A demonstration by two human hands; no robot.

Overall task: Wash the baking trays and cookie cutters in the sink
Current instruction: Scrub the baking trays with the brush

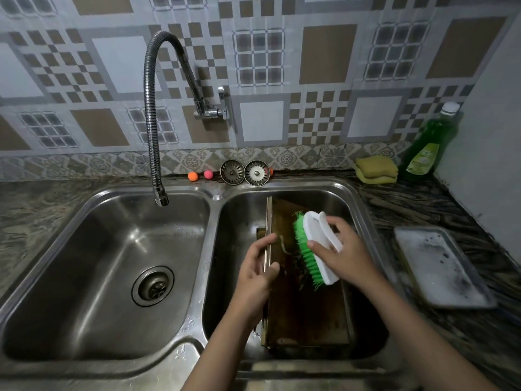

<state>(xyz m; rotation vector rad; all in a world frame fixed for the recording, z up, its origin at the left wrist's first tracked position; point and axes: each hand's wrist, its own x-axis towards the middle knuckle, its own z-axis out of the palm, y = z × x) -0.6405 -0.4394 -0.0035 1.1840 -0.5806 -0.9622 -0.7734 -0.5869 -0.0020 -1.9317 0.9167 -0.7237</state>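
Midway: left hand (pixel 258 273) grips dirty tray (pixel 307 306) rim, right hand (pixel 342 255) clasps brush (pixel 315 246); soapy tray (pixel 439 266) on counter's right edge awaits rinsing.

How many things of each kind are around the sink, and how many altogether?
Baking trays: 2, the dark tray in the right basin, the soapy tray on the counter
Scrub brush: 1
Sink strainers: 2
Small balls: 2 fully seen, orange, pink
Sponge stack: 1
Green soap bottle: 1
Total: 9
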